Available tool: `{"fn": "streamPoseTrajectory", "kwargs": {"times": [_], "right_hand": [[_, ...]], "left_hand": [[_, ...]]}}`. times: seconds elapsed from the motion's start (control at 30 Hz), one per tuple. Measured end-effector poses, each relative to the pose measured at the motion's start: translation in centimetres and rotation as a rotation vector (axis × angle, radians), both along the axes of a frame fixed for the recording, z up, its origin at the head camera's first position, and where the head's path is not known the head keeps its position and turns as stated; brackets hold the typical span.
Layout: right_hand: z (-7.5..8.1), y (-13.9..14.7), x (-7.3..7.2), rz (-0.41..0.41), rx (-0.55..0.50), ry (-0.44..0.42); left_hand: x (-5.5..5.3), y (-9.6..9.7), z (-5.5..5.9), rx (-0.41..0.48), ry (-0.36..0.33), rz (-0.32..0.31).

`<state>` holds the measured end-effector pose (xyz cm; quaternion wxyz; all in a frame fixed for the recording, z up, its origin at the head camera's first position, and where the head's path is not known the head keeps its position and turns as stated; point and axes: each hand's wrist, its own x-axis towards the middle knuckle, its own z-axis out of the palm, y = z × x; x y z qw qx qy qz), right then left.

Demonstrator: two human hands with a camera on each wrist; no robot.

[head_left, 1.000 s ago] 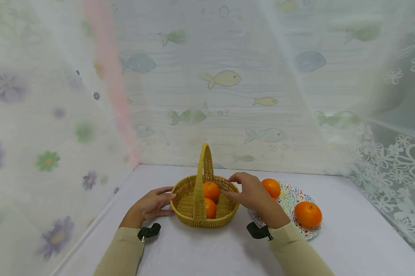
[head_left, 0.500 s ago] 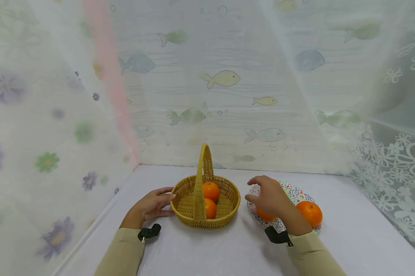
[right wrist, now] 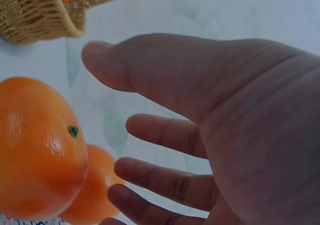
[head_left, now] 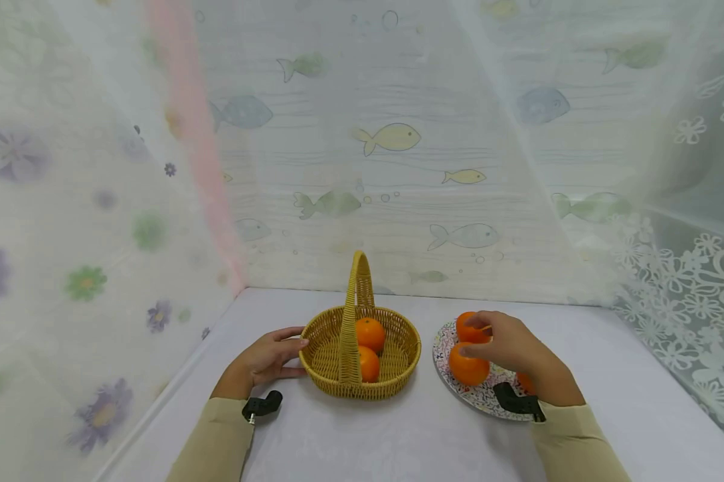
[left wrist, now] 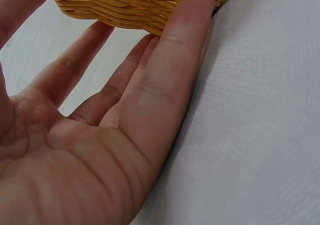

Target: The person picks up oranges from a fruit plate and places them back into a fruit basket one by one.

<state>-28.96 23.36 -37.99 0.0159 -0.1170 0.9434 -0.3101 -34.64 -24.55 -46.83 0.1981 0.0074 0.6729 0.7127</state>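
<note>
A yellow woven basket with a tall handle stands on the table, holding two oranges on its right side. My left hand rests its fingertips against the basket's left outer side; in the left wrist view its extended fingers touch the weave. Over the patterned plate hovers my right hand, fingers spread and holding nothing. Its fingertips are close by the front orange and the back orange. A third orange is mostly hidden beneath the right wrist.
A white cloth covers the table. Behind it hangs a curtain printed with fish, with a flowered curtain on the left and a lace one on the right. Each wrist wears a black camera mount.
My right hand has moved away from the basket's right rim, rightward over the plate, uncovering the two left oranges there. The left hand and the basket stay put.
</note>
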Motion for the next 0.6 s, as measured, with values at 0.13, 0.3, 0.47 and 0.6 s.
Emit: {"fn": "streamPoseTrajectory", "kwargs": {"times": [0.13,0.3,0.47,0.6], "right_hand": [[-0.2,0.7,-0.2,0.017,-0.007,-0.024],[-0.6,1.3,-0.4,0.009,-0.013,-0.057],[-1.0,2.0,-0.4,0.033,-0.023,-0.091],[-1.0,2.2,-0.4,0.059,-0.036,-0.111]], "left_hand": [[0.0,0.0,0.2,-0.005,-0.002,-0.005],[0.1,-0.1,0.3,-0.006,-0.008,-0.016],[0.1,0.0,0.3,-0.005,-0.004,-0.023],[0.2,0.0,0.4,-0.005,0.006,-0.031]]}}
